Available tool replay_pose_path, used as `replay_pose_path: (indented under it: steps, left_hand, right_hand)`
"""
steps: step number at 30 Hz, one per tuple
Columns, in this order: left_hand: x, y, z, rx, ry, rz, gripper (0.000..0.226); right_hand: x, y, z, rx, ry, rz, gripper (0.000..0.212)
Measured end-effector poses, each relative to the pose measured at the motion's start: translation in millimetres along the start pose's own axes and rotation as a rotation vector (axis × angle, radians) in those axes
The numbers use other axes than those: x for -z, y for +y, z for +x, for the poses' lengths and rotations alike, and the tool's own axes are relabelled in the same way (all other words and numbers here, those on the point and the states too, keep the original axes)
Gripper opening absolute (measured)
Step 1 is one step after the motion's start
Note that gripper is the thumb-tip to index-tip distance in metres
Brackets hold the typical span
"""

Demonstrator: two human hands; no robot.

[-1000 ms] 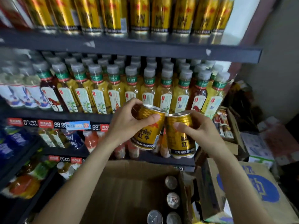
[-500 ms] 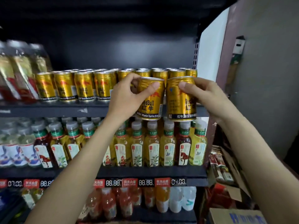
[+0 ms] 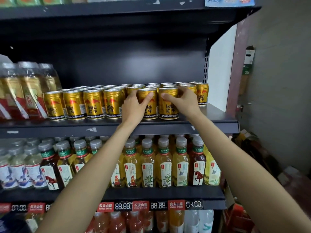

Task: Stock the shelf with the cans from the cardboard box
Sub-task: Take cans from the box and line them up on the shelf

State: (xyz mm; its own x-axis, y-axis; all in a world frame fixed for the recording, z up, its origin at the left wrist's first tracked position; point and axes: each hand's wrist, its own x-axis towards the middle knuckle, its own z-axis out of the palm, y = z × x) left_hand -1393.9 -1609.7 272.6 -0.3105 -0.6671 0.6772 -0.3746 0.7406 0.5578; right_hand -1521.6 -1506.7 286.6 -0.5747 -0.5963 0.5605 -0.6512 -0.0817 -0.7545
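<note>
Two gold Red Bull cans stand side by side at the front of the dark shelf (image 3: 218, 122). My left hand (image 3: 134, 106) wraps the left can (image 3: 150, 106), fingers over its top and side. My right hand (image 3: 184, 101) grips the right can (image 3: 168, 108) from its right side. Both cans rest upright on the shelf board. A row of several identical gold cans (image 3: 94, 105) fills the shelf to the left and behind. One more can (image 3: 202, 95) stands further back at the right. The cardboard box is out of view.
Bagged goods (image 3: 25, 91) crowd the shelf's left end. Below, tea bottles (image 3: 165, 162) fill the lower shelf above price tags (image 3: 158, 206). A bare strip of shelf board lies right of my right hand. A grey wall (image 3: 277, 81) closes the right side.
Both hands carried the two cans up from above the cardboard box to the can shelf and set them down at the front of the row. The view tilted upward.
</note>
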Motion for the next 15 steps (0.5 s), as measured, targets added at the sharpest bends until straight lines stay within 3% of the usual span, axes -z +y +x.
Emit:
replay_pose_path:
  steps: [4, 8, 15]
  left_hand:
    - [6, -7, -5, -0.127, -0.003, 0.060, 0.084]
    - [20, -18, -8, -0.453, 0.041, 0.340, 0.083]
    - [33, -39, 10, -0.540, 0.028, 0.510, 0.082]
  right_hand:
    - [-3, 6, -9, 0.094, 0.024, -0.120, 0.085]
    - [-6, 12, -18, 0.179, 0.064, -0.273, 0.087]
    - [-27, 2, -13, 0.160, 0.094, -0.288, 0.083]
